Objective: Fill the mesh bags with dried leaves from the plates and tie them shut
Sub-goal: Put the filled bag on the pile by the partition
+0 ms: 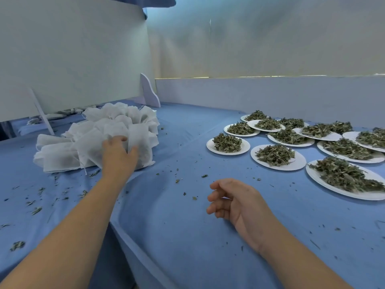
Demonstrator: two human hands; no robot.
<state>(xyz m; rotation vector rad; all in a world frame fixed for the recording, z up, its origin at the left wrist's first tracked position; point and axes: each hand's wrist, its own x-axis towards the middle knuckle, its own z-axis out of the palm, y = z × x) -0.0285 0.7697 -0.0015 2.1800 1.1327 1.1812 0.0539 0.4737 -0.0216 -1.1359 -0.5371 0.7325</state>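
The left hand (119,155) is reaching out across the blue cloth (187,236) covering the table and is sitting right in the heap of white mesh bags (83,142) at the far left. Its fingers are curling over the top of the heap, and the thumb is pressing against one upright white bag (139,140), pinching that bag's edge between thumb and fingers. The right hand (235,203) is lying low over the cloth near the middle, palm turned inward and fingers loosely curled, holding nothing. The round white paper plates (210,146) are sitting well apart from both hands, clustered at the right and overlapping one another toward the back. Each one is carrying a mound of dried green leaves (227,142), and the nearest big plate is running off the right edge of the view. Loose leaf crumbs (204,175) are lying scattered on the cloth between the bags and the plates, with more along the left side. A pale upright board (73,59) is standing just behind the heap of bags, and some of the bags are showing dark shadows inside, though I cannot tell whether they are filled.
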